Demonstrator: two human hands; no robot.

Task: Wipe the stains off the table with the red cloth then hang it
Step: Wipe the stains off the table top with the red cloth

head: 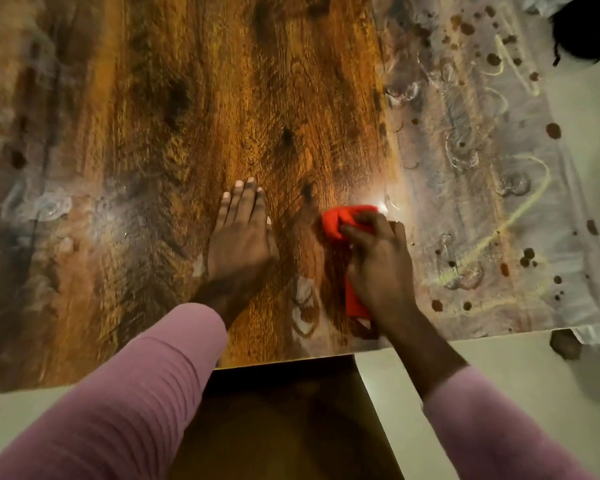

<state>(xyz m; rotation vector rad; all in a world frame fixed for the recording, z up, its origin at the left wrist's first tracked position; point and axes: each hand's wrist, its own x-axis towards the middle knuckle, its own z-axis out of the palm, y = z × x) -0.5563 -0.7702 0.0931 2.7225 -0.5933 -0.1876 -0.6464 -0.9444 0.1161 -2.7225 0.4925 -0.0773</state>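
Observation:
The wooden table [174, 109] fills most of the head view. My right hand [378, 261] presses the bunched red cloth [340, 223] onto the tabletop near its front edge, with part of the cloth trailing under my wrist. My left hand [241, 237] lies flat on the wood just left of the cloth, fingers together and holding nothing. The table's right part carries brown spots [553, 130], yellowish streaks [520, 209] and whitish smears. The left part is covered by a pale smeared film [39, 206]. The middle strip shows bare glossy wood grain.
A dark wooden seat or stool [284, 420] sits below the table's front edge between my arms. Pale floor [520, 358] shows to the right and front. A dark object [586, 26] lies at the top right corner. White smears [303, 306] remain near the front edge.

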